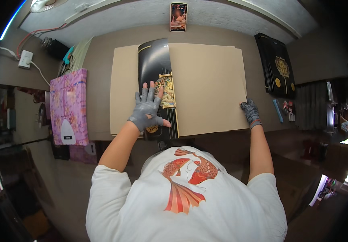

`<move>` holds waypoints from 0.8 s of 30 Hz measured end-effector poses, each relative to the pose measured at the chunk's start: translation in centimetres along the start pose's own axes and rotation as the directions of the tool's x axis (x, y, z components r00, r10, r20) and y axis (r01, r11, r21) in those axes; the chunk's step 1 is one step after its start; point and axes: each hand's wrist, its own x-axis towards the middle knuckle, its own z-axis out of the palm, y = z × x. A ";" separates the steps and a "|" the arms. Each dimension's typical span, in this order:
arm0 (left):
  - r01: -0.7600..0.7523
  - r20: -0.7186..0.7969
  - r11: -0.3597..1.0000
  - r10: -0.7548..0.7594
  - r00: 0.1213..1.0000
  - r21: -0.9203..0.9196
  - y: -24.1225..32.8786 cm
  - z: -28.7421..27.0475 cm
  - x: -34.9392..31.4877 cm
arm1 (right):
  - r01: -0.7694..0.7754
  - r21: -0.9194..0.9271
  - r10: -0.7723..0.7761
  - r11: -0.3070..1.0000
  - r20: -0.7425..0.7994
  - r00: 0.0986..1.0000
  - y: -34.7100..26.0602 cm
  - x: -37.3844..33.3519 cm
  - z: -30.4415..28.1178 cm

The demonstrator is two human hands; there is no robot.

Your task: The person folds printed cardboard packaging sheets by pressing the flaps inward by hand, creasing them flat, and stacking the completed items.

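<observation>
My left hand (147, 109), in a grey fingerless glove, lies with fingers spread on a glossy black printed sheet (153, 60). That sheet carries a gold ornate picture, and its upper left part curves. Large tan cardboard sheets (208, 88) lie under and to the right of it. At the right edge of the cardboard is my right hand (251, 113), also gloved, its fingers closed around the edge; the fingertips are partly hidden.
A phone (178, 17) stands against the back wall. More black printed sheets (276, 64) lie at the right, near a blue tool (278, 111). On the left are pink floral packages (69, 107), a white power adapter (26, 59) with cords, and turquoise-handled scissors (67, 55).
</observation>
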 end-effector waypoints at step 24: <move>0.063 0.043 0.978 -0.073 0.996 0.197 0.3 0.3 2.2 | 0.004 0.005 -0.004 1.000 -0.079 0.997 -1.7 -1.8 -0.1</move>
